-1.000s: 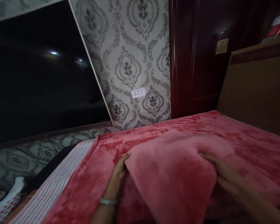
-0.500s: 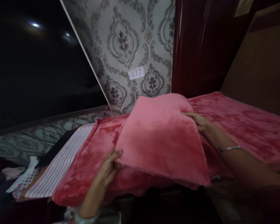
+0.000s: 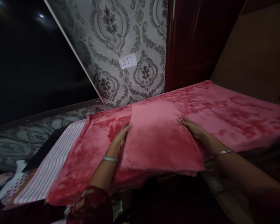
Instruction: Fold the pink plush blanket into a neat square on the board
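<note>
A folded piece of pink plush cloth [image 3: 161, 140] lies on a larger pink plush blanket [image 3: 233, 115], its near edge hanging slightly over the front. My left hand [image 3: 121, 136] is closed at the folded cloth's left side, fingers along its edge and partly hidden. On the opposite side, my right hand [image 3: 194, 130] grips the right edge, with the fingertips on top near the upper corner and the other fingers partly out of sight. The cloth looks flat and fairly smooth between my hands.
A striped cloth [image 3: 53, 161] lies left of the blanket, beside a polka-dot cloth [image 3: 14, 186]. A large dark screen [image 3: 37, 62] stands at the left. Behind are patterned wallpaper [image 3: 102, 40] with a paper label [image 3: 128, 61], and a dark red wooden panel [image 3: 189, 46].
The folded cloth has come down from a raised, tilted position and now lies flat on the blanket. My left hand has moved from its near-left corner up along the left side. The view has shifted.
</note>
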Demonstrator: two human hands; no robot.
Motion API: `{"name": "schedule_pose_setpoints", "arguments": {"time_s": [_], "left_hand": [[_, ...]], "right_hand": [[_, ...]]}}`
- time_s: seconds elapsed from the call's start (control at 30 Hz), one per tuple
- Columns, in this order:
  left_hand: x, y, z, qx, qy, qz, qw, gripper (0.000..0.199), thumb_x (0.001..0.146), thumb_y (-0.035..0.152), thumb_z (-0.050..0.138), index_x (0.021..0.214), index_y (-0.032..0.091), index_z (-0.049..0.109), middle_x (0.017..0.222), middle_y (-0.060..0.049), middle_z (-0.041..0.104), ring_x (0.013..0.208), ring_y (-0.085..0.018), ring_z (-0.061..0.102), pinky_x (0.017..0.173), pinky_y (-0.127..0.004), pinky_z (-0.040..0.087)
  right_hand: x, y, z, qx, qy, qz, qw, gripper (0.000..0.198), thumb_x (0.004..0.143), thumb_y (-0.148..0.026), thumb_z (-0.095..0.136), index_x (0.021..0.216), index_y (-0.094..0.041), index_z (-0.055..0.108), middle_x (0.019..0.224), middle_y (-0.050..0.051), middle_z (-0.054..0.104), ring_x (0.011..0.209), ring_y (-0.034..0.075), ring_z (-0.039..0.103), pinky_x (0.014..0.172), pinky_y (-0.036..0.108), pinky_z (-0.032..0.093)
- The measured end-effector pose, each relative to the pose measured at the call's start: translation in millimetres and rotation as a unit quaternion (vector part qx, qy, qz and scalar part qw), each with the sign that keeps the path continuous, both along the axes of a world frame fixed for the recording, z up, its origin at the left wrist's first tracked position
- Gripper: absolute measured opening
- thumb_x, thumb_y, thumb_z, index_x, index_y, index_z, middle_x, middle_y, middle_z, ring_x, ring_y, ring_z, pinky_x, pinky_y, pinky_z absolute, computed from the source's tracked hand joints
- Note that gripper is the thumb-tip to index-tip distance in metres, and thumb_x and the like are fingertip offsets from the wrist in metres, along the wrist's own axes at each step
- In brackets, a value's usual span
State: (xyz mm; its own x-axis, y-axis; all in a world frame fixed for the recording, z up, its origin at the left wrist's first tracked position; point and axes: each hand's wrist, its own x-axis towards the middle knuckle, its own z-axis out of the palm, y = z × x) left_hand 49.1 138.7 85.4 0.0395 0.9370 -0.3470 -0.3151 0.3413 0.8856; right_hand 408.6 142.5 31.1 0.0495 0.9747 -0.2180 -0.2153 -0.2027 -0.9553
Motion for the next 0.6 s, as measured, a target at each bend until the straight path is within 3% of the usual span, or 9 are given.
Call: {"name": "schedule_pose_setpoints", "arguments": {"time_s": [0.1,0.2,0.3,0.4,0.53,0.6], "left_hand": [[14.8,15.3,-0.9,0.076,0.039,0.016,0.996,0.084,0.065,0.017,0.088,0.142,0.02,0.056,0.131,-0.012,0.069,0.116,-0.028,0.068,0.098,-0.035,0.055],[18.2,19.3,0.3,0.125,0.058,-0.018,0.99,0.088,0.059,0.014,0.089,0.141,0.023,0.058,0.137,-0.012,0.066,0.128,-0.03,0.061,0.107,-0.037,0.049],[11.8,21.1,-1.0,0.132,0.128,0.012,0.983,0.083,0.057,0.02,0.09,0.135,0.025,0.063,0.151,-0.01,0.054,0.148,-0.03,0.04,0.119,-0.034,0.034],[0.9,26.9,-10.7,0.178,0.233,0.017,0.956,0.083,0.064,0.037,0.086,0.142,0.03,0.057,0.163,-0.003,0.039,0.156,-0.028,0.02,0.125,-0.035,0.02],[-13.3,38.8,-30.6,0.187,0.346,-0.021,0.919,0.094,0.073,0.058,0.071,0.158,0.039,0.035,0.166,0.005,0.03,0.154,-0.029,0.023,0.127,-0.045,0.019],[-15.7,43.0,-34.2,0.207,0.388,-0.029,0.897,0.088,0.07,0.062,0.071,0.152,0.052,0.04,0.162,0.012,0.035,0.151,-0.03,0.032,0.122,-0.049,0.033]], "right_hand": [[-5.8,2.0,-1.1,0.006,-0.025,-0.026,0.999,0.092,0.073,-0.039,0.082,0.154,-0.024,0.041,0.16,0.015,0.04,0.135,0.027,0.054,0.109,0.043,0.048],[-10.0,3.4,-2.0,0.027,-0.036,-0.035,0.998,0.106,0.071,-0.044,0.083,0.16,-0.02,0.029,0.164,0.016,0.031,0.142,0.028,0.046,0.112,0.046,0.042],[-10.7,-0.2,3.6,0.059,-0.035,-0.032,0.997,0.115,0.067,-0.05,0.085,0.162,-0.02,0.027,0.166,0.015,0.028,0.147,0.028,0.039,0.117,0.046,0.035],[-8.0,-5.2,12.7,0.084,-0.031,0.013,0.996,0.13,0.062,-0.059,0.086,0.164,-0.017,0.018,0.169,0.015,0.018,0.152,0.028,0.028,0.122,0.041,0.027],[-3.9,-3.2,18.7,0.102,-0.045,0.056,0.992,0.138,0.057,-0.064,0.088,0.165,-0.02,0.014,0.171,0.012,0.01,0.155,0.027,0.021,0.124,0.039,0.021],[-1.9,1.5,19.0,0.117,-0.074,0.062,0.988,0.135,0.055,-0.065,0.089,0.164,-0.022,0.021,0.171,0.011,0.011,0.155,0.028,0.017,0.125,0.039,0.017]]}}
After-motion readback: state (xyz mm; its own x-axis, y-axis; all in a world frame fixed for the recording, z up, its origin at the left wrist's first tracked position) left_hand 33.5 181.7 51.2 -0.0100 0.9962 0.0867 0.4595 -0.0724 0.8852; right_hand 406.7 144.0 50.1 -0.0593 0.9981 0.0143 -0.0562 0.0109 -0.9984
